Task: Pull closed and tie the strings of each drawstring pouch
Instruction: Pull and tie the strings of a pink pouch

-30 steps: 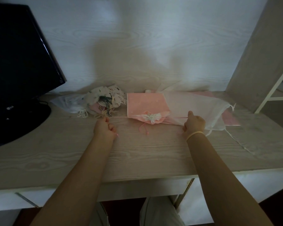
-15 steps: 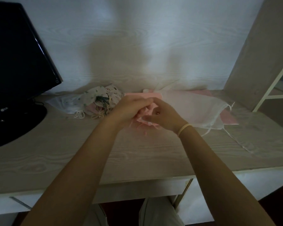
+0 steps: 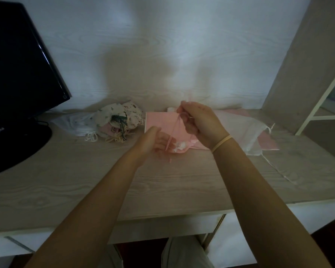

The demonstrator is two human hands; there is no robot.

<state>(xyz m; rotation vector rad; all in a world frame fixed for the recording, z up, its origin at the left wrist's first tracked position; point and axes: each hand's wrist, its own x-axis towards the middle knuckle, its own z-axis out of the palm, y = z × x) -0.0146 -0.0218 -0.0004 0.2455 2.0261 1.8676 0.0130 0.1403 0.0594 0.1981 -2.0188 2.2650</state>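
Pink strings (image 3: 174, 130) run taut between both hands: right hand (image 3: 198, 125) pinches them raised, left hand (image 3: 155, 142) grips them lower. Pink pouch (image 3: 159, 122) lies under the hands, mid-bench (image 3: 85, 180), near back edge. Tied pouches (image 3: 118, 120) piled further left.

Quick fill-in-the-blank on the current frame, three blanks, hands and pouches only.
1. The right hand pinches a thin ____ string above the pouch.
2. The pink pouch lies on the ____.
3. The pile of finished pouches sits to the ____ of the pink pouch, near the monitor.
The left hand holds the gathered neck.

Missing words: pink; desk; left
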